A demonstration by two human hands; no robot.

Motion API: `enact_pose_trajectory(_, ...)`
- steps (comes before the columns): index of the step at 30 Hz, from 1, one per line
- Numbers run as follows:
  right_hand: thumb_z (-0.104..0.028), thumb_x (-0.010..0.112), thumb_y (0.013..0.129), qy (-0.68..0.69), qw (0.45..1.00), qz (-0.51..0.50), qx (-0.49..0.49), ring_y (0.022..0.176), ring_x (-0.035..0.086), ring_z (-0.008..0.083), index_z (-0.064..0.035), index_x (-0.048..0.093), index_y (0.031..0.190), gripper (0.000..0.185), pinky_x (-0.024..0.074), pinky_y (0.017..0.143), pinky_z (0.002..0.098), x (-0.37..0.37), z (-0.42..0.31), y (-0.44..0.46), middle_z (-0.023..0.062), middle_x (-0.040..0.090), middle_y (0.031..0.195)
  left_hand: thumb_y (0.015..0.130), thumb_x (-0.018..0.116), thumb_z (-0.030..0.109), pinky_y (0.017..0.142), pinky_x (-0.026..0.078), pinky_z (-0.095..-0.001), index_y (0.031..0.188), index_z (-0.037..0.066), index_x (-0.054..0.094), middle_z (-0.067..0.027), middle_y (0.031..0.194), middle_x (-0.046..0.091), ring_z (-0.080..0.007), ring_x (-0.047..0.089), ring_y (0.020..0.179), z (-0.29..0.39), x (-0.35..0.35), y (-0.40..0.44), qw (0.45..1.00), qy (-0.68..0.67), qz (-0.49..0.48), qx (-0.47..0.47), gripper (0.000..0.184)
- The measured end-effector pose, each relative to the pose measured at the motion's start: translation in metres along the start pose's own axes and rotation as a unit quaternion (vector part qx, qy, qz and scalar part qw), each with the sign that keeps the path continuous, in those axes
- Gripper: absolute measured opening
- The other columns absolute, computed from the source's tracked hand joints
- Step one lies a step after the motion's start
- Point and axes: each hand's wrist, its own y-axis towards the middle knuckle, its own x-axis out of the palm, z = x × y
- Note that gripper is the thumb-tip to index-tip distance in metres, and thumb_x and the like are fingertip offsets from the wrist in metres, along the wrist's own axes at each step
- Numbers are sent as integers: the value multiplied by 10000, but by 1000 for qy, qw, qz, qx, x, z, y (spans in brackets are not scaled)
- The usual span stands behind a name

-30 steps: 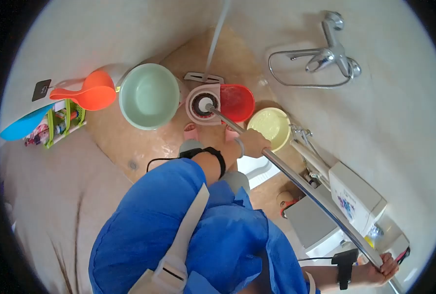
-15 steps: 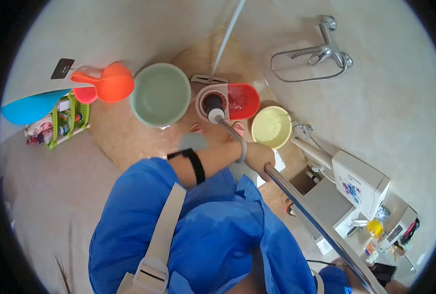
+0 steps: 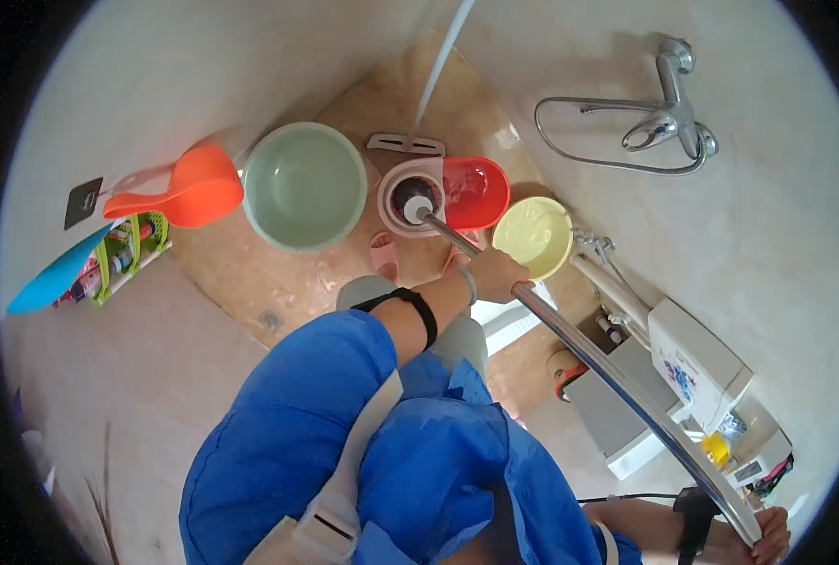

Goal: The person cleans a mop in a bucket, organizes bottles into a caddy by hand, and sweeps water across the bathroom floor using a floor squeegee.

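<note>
A long metal mop handle (image 3: 617,381) slants from the bucket at centre to the lower right. My left hand (image 3: 496,276) is closed around its middle part, with a ring-shaped bracelet on the wrist. At the lower right, my right hand (image 3: 771,537) is wrapped round the upper end of the handle. The mop's dark lower part with its white collar (image 3: 418,208) sits in the round pink spin basket (image 3: 390,222). Joined to that basket is a red bucket section (image 3: 477,192) holding water. Pink slippers (image 3: 383,256) are on my feet below the bucket.
A pale green basin (image 3: 304,186) stands left of the bucket, a yellow basin (image 3: 532,237) right of it. Behind is a squeegee (image 3: 406,144). An orange dipper (image 3: 203,186) hangs at the left wall above a green rack (image 3: 129,256). Wall tap (image 3: 674,122) and white cistern (image 3: 692,363) are right.
My right hand, low at the edge and mostly cut off half a second ago, has come up into view. The handle's upper end has risen with it, and the view has shifted slightly.
</note>
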Motion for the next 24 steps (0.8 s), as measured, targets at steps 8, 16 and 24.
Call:
enact_pose_trajectory(8, -252, 428, 893, -30, 998, 51, -3, 620, 496, 143, -92, 445, 847, 167, 395, 623, 302, -31, -6, -30, 45, 468, 714, 748, 569, 284, 632, 470, -444, 732, 124, 625, -139, 666, 611, -332, 607, 671, -17, 23, -3, 997, -7, -36, 75, 170)
enact_pose_trajectory(16, -299, 421, 911, 27, 995, -87, 49, 1151, 476, 327, -19, 151, 1388, 615, 354, 994, 412, -30, 50, -89, 279, 375, 1314, 681, 655, 205, 716, 485, -412, 888, 15, 638, -212, 754, 624, -359, 618, 771, 72, -94, -28, 971, -114, 184, -98, 282)
enact_pose_trajectory(24, -247, 629, 795, -118, 721, -263, 630, 648, 597, 122, -60, 550, 1045, 322, 428, 540, 228, -20, 361, -357, 46, 627, 823, 865, 528, 53, 444, 302, -224, 614, 89, 397, 23, 589, 415, -51, 387, 523, 164, -133, -280, 824, -253, 460, -213, 285)
